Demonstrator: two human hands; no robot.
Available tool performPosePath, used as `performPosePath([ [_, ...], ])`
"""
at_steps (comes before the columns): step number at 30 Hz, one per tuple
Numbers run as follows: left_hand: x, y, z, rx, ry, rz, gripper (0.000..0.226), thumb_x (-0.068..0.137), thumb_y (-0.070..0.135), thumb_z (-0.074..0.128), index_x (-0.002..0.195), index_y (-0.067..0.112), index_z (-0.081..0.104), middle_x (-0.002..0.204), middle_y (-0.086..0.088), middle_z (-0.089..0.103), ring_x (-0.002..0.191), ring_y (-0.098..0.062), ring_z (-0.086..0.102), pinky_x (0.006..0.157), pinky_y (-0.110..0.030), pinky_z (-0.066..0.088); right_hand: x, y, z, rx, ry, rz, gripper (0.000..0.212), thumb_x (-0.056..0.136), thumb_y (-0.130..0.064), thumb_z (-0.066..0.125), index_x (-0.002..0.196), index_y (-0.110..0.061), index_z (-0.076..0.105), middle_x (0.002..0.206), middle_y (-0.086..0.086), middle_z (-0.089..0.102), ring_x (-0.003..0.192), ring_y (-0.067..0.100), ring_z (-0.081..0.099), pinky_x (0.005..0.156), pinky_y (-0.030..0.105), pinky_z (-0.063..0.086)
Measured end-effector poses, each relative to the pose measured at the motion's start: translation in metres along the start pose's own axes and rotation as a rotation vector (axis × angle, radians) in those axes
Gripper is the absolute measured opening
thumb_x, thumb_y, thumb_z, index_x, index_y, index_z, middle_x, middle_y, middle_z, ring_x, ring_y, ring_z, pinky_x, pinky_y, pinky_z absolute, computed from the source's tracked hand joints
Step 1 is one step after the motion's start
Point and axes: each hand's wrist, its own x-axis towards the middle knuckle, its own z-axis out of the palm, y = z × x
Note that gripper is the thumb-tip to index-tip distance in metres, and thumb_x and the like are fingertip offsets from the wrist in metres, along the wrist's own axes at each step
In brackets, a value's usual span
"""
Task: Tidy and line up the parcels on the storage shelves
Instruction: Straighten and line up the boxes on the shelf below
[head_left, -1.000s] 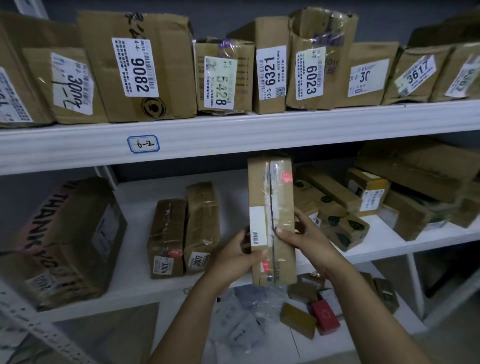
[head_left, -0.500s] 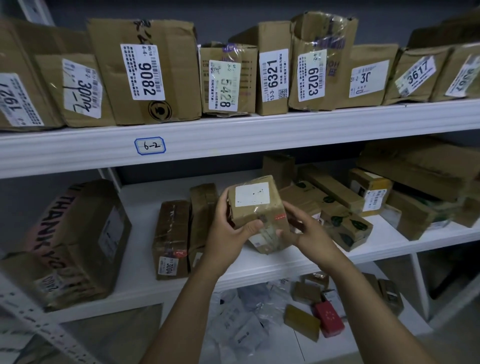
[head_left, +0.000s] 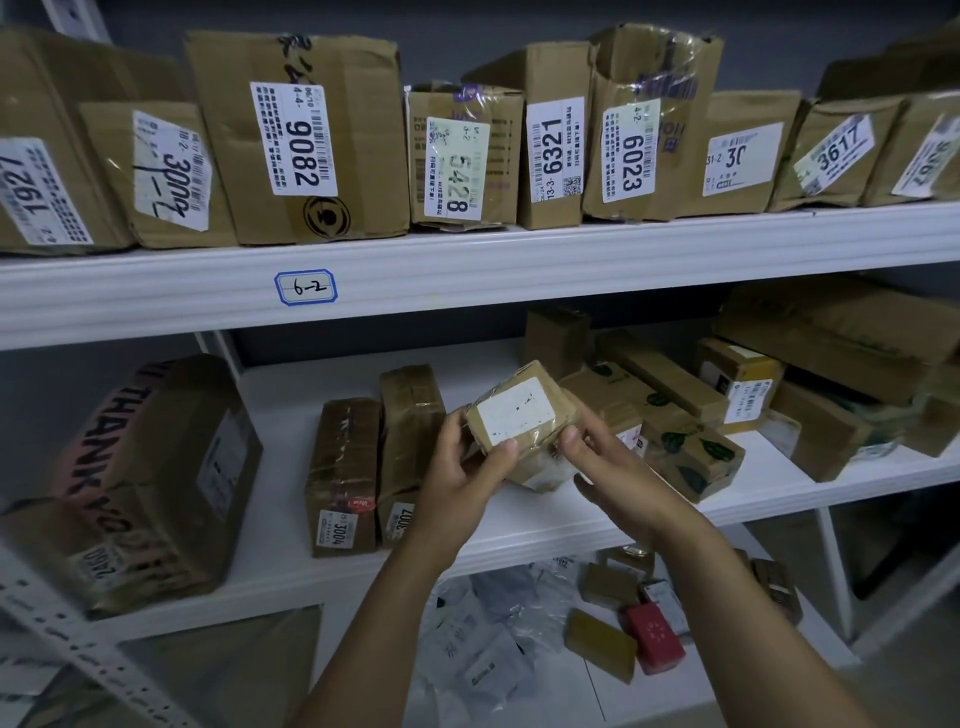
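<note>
Fingers (head_left: 501, 453) of both my hands are curled round one small taped parcel (head_left: 519, 415). My left hand (head_left: 462, 467) pinches its near left corner and my right hand (head_left: 608, 462) grips its right edge. Head view: the parcel hangs in the air just right of the upright parcel marked 3007 (head_left: 410, 415), above the middle shelf (head_left: 519, 525). A second ago it stood on end with a long side toward me; now its white label faces up at me. I judge it is turned ready to stand beside 3007, label outward, extending that row.
</note>
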Motion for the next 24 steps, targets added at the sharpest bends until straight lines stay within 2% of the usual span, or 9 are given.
performPosePath([
  [3, -0.001, -0.006, -0.005, 0.031, 0.005, -0.014, 0.061, 0.067, 0.043, 0.074, 0.121, 0.03, 0.05, 0.123, 0.007, 0.063, 0.118, -0.014, 0.058, 0.095, -0.041, 0.053, -0.003, -0.003, 0.004, 0.119, -0.058, 0.059, 0.111, 0.054, -0.083, 0.066, 0.148, -0.048, 0.017, 0.155, -0.008, 0.025, 0.137, 0.013, 0.033, 0.11, 0.039, 0.035],
  [7, -0.006, -0.011, -0.011, 0.152, -0.006, -0.081, 0.061, 0.067, 0.029, 0.08, 0.117, 0.033, 0.046, 0.121, 0.002, 0.059, 0.108, -0.013, 0.06, 0.078, -0.027, 0.055, -0.005, -0.001, 0.005, 0.162, -0.031, 0.02, 0.076, 0.071, -0.053, 0.077, 0.135, -0.041, 0.039, 0.144, -0.003, 0.044, 0.124, 0.01, 0.051, 0.104, 0.035, 0.046],
  [9, -0.009, -0.02, -0.012, 0.265, -0.034, -0.127, 0.077, 0.061, 0.036, 0.082, 0.126, 0.038, 0.042, 0.123, 0.008, 0.057, 0.106, -0.009, 0.06, 0.083, -0.03, 0.056, -0.004, 0.004, 0.008, 0.049, -0.022, -0.016, 0.074, 0.065, -0.05, 0.081, 0.131, -0.043, 0.047, 0.139, -0.005, 0.049, 0.119, 0.008, 0.055, 0.1, 0.03, 0.049],
  [11, -0.013, -0.034, -0.009, 0.301, -0.073, -0.152, 0.086, 0.06, 0.038, 0.083, 0.134, 0.04, 0.04, 0.122, 0.014, 0.06, 0.105, -0.004, 0.061, 0.087, -0.029, 0.054, 0.0, 0.011, 0.012, -0.147, -0.02, -0.062, 0.073, 0.062, -0.05, 0.084, 0.128, -0.047, 0.052, 0.15, -0.007, 0.036, 0.129, 0.004, 0.046, 0.105, 0.031, 0.044],
  [12, -0.013, -0.042, -0.007, 0.308, -0.086, -0.144, 0.078, 0.065, 0.032, 0.083, 0.132, 0.038, 0.043, 0.118, 0.016, 0.063, 0.104, -0.002, 0.062, 0.086, -0.025, 0.054, 0.003, 0.016, 0.013, -0.203, -0.017, -0.075, 0.069, 0.065, -0.047, 0.085, 0.126, -0.048, 0.053, 0.156, -0.008, 0.026, 0.134, 0.001, 0.039, 0.106, 0.027, 0.042],
  [15, -0.013, -0.057, -0.002, 0.378, -0.098, -0.114, 0.056, 0.082, 0.01, 0.072, 0.126, 0.036, 0.048, 0.115, 0.015, 0.065, 0.105, 0.001, 0.062, 0.086, -0.019, 0.05, 0.006, 0.027, 0.014, -0.315, 0.008, -0.099, 0.062, 0.075, -0.023, 0.081, 0.129, -0.037, 0.054, 0.158, -0.008, 0.014, 0.132, -0.009, 0.023, 0.09, 0.0, 0.036],
  [19, -0.011, -0.061, -0.008, 0.507, -0.108, -0.09, 0.057, 0.09, 0.014, 0.063, 0.136, 0.04, 0.044, 0.129, 0.015, 0.059, 0.118, -0.002, 0.056, 0.101, -0.033, 0.047, 0.006, 0.039, 0.013, -0.414, 0.014, -0.091, 0.065, 0.076, -0.012, 0.081, 0.131, -0.031, 0.054, 0.154, -0.01, 0.015, 0.133, -0.003, 0.02, 0.08, -0.009, 0.029],
  [21, -0.011, -0.054, -0.009, 0.589, -0.05, -0.021, 0.057, 0.092, 0.012, 0.062, 0.137, 0.041, 0.042, 0.131, 0.02, 0.05, 0.12, -0.005, 0.053, 0.102, -0.03, 0.045, 0.009, 0.046, 0.014, -0.404, -0.018, -0.085, 0.065, 0.075, -0.007, 0.081, 0.126, -0.037, 0.053, 0.151, -0.014, 0.016, 0.135, 0.003, 0.028, 0.086, -0.002, 0.037],
  [24, -0.013, -0.037, -0.023, 0.863, 0.274, 0.272, 0.037, 0.092, 0.01, 0.061, 0.127, 0.023, 0.062, 0.119, 0.012, 0.059, 0.108, -0.007, 0.055, 0.091, -0.022, 0.045, 0.015, 0.053, 0.015, -0.391, -0.02, -0.086, 0.062, 0.079, -0.007, 0.078, 0.127, -0.038, 0.053, 0.148, -0.019, 0.019, 0.128, 0.001, 0.036, 0.087, 0.001, 0.04],
])
